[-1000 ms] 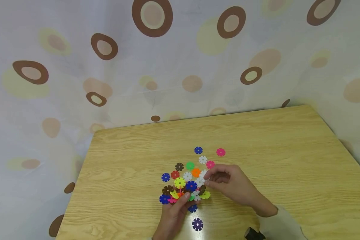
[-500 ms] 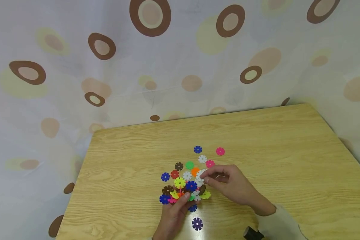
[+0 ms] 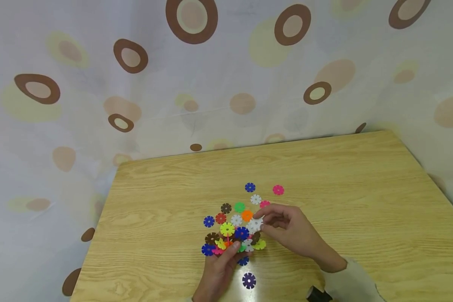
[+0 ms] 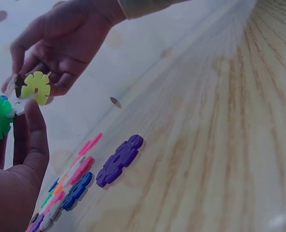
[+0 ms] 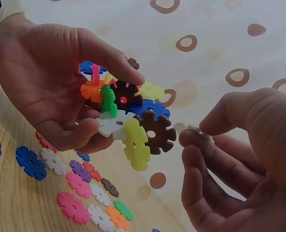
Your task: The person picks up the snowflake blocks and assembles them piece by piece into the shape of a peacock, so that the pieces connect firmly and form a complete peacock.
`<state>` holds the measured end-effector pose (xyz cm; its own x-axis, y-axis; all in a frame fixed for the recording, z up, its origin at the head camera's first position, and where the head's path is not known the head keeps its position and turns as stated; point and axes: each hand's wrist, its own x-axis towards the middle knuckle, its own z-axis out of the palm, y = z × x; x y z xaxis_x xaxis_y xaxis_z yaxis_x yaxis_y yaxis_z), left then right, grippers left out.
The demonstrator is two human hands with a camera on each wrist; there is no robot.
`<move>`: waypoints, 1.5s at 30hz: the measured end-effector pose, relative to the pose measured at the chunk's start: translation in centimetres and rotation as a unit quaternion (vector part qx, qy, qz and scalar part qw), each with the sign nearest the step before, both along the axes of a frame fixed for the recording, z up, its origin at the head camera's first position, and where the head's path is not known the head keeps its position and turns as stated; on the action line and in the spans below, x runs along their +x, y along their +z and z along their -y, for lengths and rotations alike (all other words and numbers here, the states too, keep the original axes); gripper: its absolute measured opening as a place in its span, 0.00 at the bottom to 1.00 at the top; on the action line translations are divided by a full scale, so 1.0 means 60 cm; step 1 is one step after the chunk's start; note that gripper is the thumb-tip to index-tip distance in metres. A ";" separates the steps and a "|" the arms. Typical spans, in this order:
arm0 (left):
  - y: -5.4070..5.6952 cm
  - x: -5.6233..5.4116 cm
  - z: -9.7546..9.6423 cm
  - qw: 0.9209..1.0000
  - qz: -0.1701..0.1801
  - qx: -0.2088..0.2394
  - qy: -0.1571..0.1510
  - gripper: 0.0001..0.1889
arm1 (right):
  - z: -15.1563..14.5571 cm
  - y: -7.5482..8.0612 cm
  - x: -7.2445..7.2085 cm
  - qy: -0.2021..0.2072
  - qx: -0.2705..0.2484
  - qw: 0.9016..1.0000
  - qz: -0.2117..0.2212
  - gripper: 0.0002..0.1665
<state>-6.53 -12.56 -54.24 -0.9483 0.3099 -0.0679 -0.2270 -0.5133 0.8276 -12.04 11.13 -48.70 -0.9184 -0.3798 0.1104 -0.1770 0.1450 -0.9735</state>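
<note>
My left hand (image 3: 219,268) grips a cluster of interlocked plastic snowflake discs (image 3: 242,233), its thumb across the front. Yellow, blue, brown, green, white, orange and pink notched discs make up the cluster. Between thumb and forefinger, my right hand (image 3: 296,233) pinches a loose white snowflake disc (image 3: 257,224). In the right wrist view that white disc (image 5: 201,132) is seen edge-on, mostly covered by the fingers, a short gap from the cluster's brown disc (image 5: 157,135). The left wrist view shows the cluster's yellow disc (image 4: 36,88) overlapping my right hand (image 4: 67,41).
Loose snowflake discs lie on the wooden table (image 3: 166,201) beyond the hands, including a pink one (image 3: 278,190) and a blue one (image 3: 250,187). A purple disc (image 3: 249,280) lies nearer. A patterned sheet (image 3: 211,75) hangs behind the table.
My right hand has shifted slightly, and the white disc it pinches sits a little lower, showing more of its face. The left hand keeps the cluster in the same place.
</note>
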 end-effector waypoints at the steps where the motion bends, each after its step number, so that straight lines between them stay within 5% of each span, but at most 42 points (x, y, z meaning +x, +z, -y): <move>1: 0.000 0.000 0.000 1.000 -0.002 -0.001 0.000 0.29 | 0.000 0.000 0.000 0.001 0.002 1.000 -0.001 0.14; 19: 0.004 0.000 0.002 1.000 -0.007 0.001 -0.003 0.29 | -0.014 0.008 -0.006 0.032 0.044 0.998 0.030 0.17; 30: 0.007 0.000 0.003 1.000 -0.012 0.020 -0.007 0.25 | -0.021 0.006 -0.011 0.043 0.047 0.997 0.054 0.16; 37: 0.009 0.000 0.005 1.000 0.008 -0.002 -0.017 0.33 | -0.015 0.000 -0.011 0.046 0.040 0.996 0.064 0.14; 45: 0.008 0.000 0.005 1.000 -0.011 0.018 -0.018 0.28 | -0.007 -0.005 -0.010 0.043 0.030 0.996 0.066 0.13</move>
<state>-6.54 -12.88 -53.78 -0.9377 0.3456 -0.0350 -0.2277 -0.5355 0.8133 -12.62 11.56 -49.00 -0.8869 -0.4606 -0.0347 -0.0621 0.1933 -0.9792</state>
